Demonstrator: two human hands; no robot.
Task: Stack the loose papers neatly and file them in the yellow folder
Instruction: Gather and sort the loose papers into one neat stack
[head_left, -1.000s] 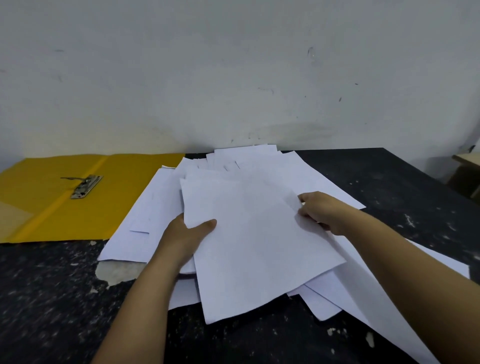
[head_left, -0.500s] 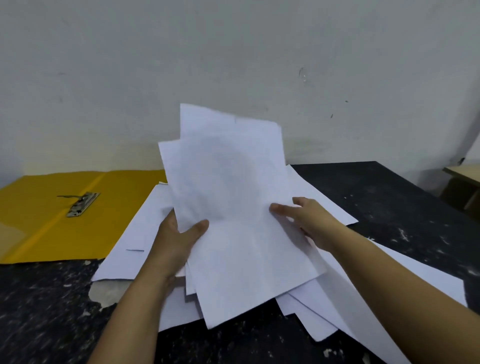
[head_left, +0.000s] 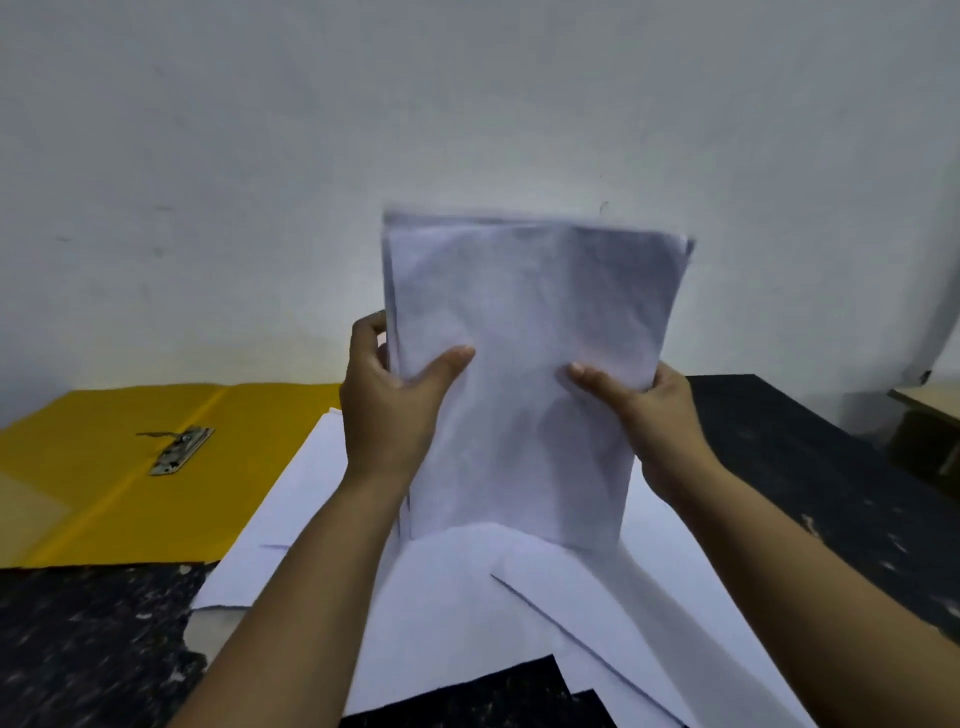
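Where a pale wall (head_left: 467, 130) fills the upper half of the frame, a dark speckled counter (head_left: 810, 467) spans the lower half, bare at lower left and at right. Loose papers (head_left: 519, 597) lie spread over the counter at lower centre, overlapping one another at differing angles. A yellow folder (head_left: 93, 499) lies open and flat at centre left; its right edge runs under the spread papers. At frame centre a stack (head_left: 524, 364) of white sheets stands upright, its lower edge at or just above the spread papers; contact cannot be told. The stack's top edges are slightly uneven and blurred. The left hand (head_left: 389, 400) grips the stack's left edge, thumb across the front face and fingers curled behind. The right hand (head_left: 639, 410) grips the lower right edge, thumb on the front face, fingers hidden behind the sheets. Both forearms rise from the bottom of the frame. A tan piece of furniture (head_left: 930, 410) shows at the right edge. A metal clip (head_left: 179, 449) is fixed near the folder's centre crease, lying diagonally.
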